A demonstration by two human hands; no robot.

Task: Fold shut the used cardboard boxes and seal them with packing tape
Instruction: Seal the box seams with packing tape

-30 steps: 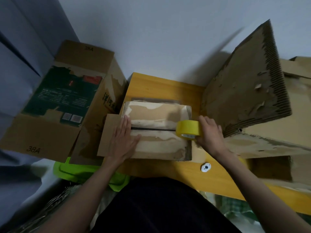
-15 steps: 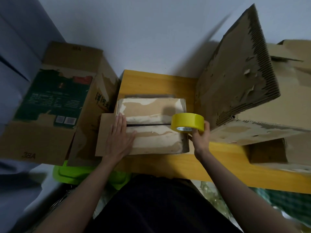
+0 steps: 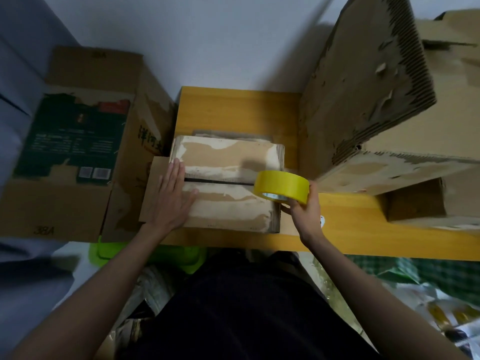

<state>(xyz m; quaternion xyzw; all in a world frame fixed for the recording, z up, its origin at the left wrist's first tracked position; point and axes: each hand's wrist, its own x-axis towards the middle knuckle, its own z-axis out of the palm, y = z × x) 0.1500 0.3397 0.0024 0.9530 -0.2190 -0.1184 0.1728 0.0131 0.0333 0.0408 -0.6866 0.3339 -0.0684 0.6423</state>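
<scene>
1. Box [image 3: 228, 183] sat on the yellow worktop [image 3: 233, 110], its two top flaps folded shut with a dark seam between them, still untaped.
2. Left hand [image 3: 171, 196] lay flat, fingers straight, pressing the flaps at the left end, as a second earlier.
3. Right hand [image 3: 304, 211] gripped the yellow tape roll [image 3: 281, 187], which had risen off the seam's right end.
4. Sealing had probably not started; no strip showed.

A yellow wooden table [image 3: 233, 110] stands against a pale wall [image 3: 220, 40], a green plastic item [image 3: 145, 255] below its edge.
</scene>
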